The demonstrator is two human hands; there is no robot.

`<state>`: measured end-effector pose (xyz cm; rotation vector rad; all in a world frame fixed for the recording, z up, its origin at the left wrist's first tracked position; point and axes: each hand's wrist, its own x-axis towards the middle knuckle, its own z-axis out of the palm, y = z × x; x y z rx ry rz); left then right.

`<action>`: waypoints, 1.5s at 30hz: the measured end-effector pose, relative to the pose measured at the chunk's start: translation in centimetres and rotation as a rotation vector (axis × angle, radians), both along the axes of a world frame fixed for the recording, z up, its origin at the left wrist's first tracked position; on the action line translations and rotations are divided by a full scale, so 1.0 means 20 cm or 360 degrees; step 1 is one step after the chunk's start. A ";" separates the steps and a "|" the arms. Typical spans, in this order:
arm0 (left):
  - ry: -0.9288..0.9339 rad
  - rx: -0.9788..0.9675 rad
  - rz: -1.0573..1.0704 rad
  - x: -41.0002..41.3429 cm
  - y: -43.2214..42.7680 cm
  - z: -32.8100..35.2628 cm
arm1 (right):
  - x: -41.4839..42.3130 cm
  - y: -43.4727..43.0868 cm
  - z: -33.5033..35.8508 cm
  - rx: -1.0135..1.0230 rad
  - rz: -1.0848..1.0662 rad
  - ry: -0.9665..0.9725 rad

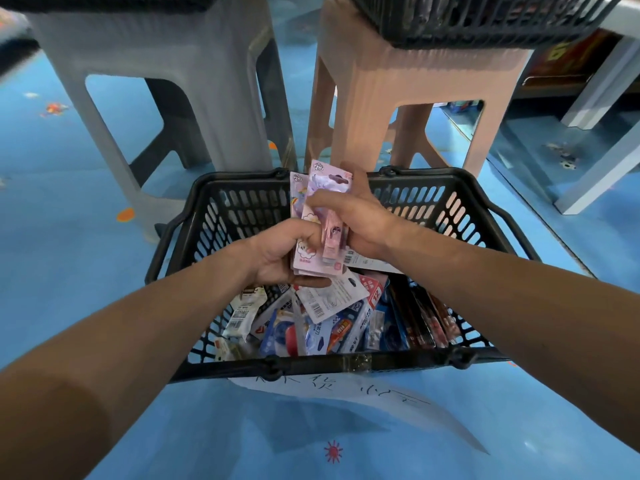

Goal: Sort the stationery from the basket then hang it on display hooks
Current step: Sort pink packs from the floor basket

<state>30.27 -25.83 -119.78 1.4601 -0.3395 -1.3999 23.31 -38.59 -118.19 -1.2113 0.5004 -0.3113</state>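
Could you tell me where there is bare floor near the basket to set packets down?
The floor is bare left of the basket, up to the grey stool, and to its right. A paper sheet lies in front. The basket itself is packed with packets, and the pink stool crowds the back.

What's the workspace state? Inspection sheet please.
Surface: blue patterned floor; black basket stands on it.
Job's things: pink carded packets held over the basket; mixed stationery packets fill it.
Clutter: handwritten paper note at the basket's near rim.
Grips: left hand holds the packets' lower end; right hand grips their upper part.
Cables: nothing seen.
Surroundings: grey stool; pink stool bearing a second black basket.
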 end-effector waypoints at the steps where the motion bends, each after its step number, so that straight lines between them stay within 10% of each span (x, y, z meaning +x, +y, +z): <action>1: -0.0011 -0.0001 0.0025 0.01 0.01 0.00 | 0.01 0.01 0.01 0.0014 0.0031 0.0011; 16: -0.0307 0.0019 0.0253 0.10 0.11 -0.02 | 0.21 0.11 -0.11 0.0118 0.0035 0.0023; 33: 0.0095 -0.0028 0.0248 0.11 0.12 0.02 | 0.23 0.11 -0.07 0.0012 0.0129 0.0046; 45: -0.0289 -0.0126 0.0328 0.13 0.18 0.01 | 0.15 0.12 -0.02 -0.0305 0.0526 0.0212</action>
